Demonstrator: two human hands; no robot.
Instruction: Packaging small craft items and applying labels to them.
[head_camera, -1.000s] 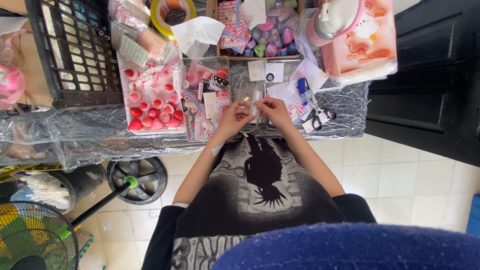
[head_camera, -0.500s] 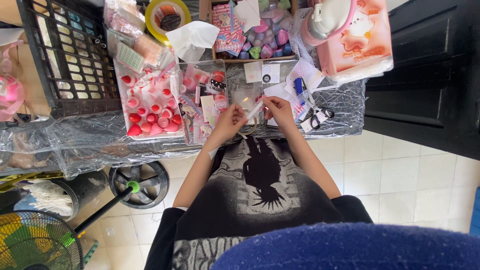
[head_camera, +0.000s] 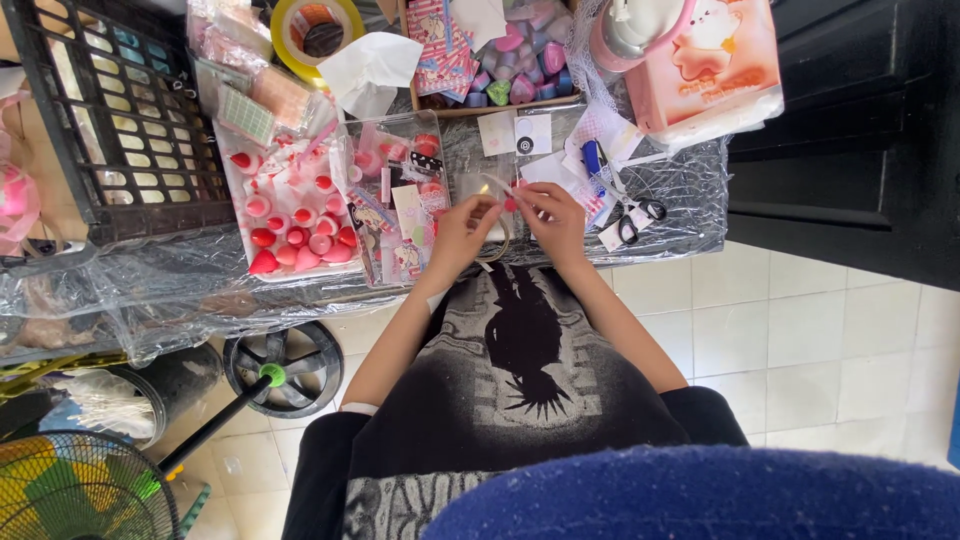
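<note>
My left hand (head_camera: 462, 232) and my right hand (head_camera: 549, 215) meet over the plastic-covered table (head_camera: 200, 270), fingertips pinched together on a small clear packet (head_camera: 503, 203) with a bit of red in it. A tan ring (head_camera: 505, 245) lies on the table under the hands. To the left of my left hand stands a clear box of stickers and small cards (head_camera: 395, 200). Beyond it lies a white tray of red and pink pieces (head_camera: 285, 215).
Black-handled scissors (head_camera: 632, 220) and a blue pen (head_camera: 592, 157) lie right of my hands. A black crate (head_camera: 110, 110), a roll of yellow tape (head_camera: 315, 28), a box of coloured hearts (head_camera: 520, 60) and a pink tissue pack (head_camera: 715, 65) stand farther back. A fan (head_camera: 85, 485) stands on the tiled floor.
Both hands have drawn closer together and lifted slightly toward the far side, still pinching the small packet. The view has shifted a little.
</note>
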